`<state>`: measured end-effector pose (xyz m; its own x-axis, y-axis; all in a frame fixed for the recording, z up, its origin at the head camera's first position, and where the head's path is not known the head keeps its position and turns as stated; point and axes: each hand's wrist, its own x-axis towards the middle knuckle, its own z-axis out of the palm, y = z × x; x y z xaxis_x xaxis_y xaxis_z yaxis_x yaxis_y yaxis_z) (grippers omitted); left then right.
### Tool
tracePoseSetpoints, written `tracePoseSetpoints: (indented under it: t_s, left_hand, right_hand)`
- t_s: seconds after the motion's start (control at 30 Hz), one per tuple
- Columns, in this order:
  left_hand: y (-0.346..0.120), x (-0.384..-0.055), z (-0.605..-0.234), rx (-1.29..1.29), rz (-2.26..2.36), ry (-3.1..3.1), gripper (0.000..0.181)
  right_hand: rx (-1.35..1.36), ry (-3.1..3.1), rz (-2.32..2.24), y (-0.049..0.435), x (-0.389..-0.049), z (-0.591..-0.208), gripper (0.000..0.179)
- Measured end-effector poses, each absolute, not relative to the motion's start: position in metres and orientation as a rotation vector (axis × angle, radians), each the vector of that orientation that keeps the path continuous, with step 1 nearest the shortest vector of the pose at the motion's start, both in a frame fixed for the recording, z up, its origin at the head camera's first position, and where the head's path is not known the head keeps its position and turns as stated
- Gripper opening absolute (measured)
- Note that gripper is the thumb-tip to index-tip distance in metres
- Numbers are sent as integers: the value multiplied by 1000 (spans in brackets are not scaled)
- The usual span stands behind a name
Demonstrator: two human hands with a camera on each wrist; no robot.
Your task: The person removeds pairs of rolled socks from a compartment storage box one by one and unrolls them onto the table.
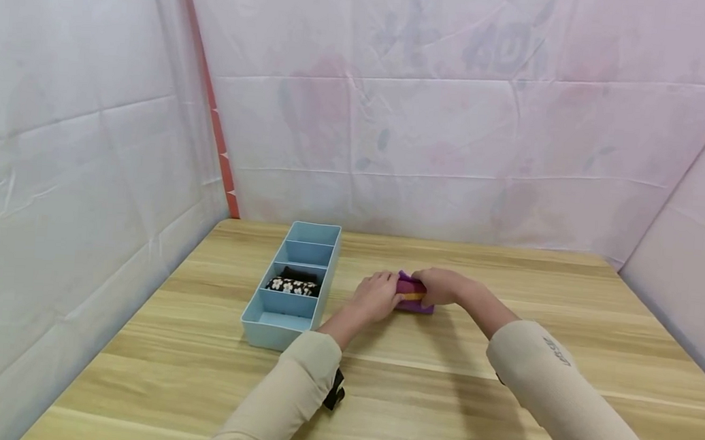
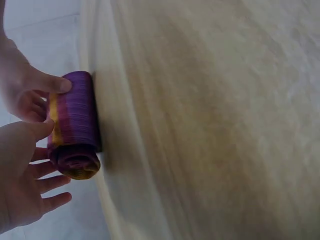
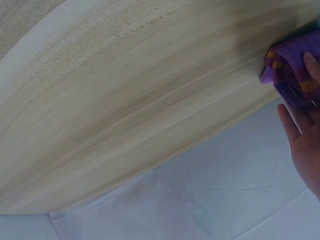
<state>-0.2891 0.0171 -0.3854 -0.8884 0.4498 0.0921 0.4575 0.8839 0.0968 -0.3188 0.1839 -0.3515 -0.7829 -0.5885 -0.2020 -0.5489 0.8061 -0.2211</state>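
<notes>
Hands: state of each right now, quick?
Left hand: holding one end of the purple roll between thumb and fingers, some fingers spread.
Right hand: holding the other end of the same roll.

The purple cylindrical fabric roll (image 2: pixel 82 110) bears magenta and golden-yellow bands. The rectangular plastic box (image 1: pixel 270 337) is plain light blue; the rolled black cloth (image 1: pixel 292 287) in it carries white flowers. The flat wooden worktop (image 1: pixel 164 370) has streaky tan grain, the right cream fabric sleeve (image 1: pixel 544 376) dark lettering.

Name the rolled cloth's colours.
The rolled cloth is purple, magenta and yellow, clearest in the left wrist view.
</notes>
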Motion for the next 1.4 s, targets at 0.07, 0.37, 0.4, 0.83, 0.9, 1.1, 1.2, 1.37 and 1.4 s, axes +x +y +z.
tracePoseSetpoints:
  t_s: [0.07,0.37,0.4,0.83,0.9,1.1,1.2,1.37,1.4]
  left_hand:
    - [17,-290,-388,-730,-164,-2967,45]
    - [14,-285,-389,-861,-247,-2935,40]
    - [14,-285,-388,-877,-264,-2936,39]
    - [18,-273,-386,-1036,-151,-2835,26]
    - [20,-271,-385,-1065,-100,-2801,27]
    - [26,-263,-383,-1088,-2,-2805,43]
    - [27,-258,-381,-1091,7,-2847,47]
    - [29,-253,-379,-1112,-85,-2889,43]
    - [29,-252,-379,-1123,-122,-2895,41]
  right_hand:
    - [-889,2722,-276,188,-318,-351,51]
    - [-897,2731,-666,217,-310,-347,49]
    - [-905,2744,-694,219,-311,-348,44]
    - [-1069,2972,-721,231,-312,-381,8]
    - [-1109,2951,-728,230,-311,-384,7]
    - [-1174,2916,-763,229,-308,-393,11]
    - [-1185,2895,-751,229,-306,-395,12]
    - [-1186,2883,-708,227,-305,-397,13]
    - [-1179,2889,-693,227,-304,-397,15]
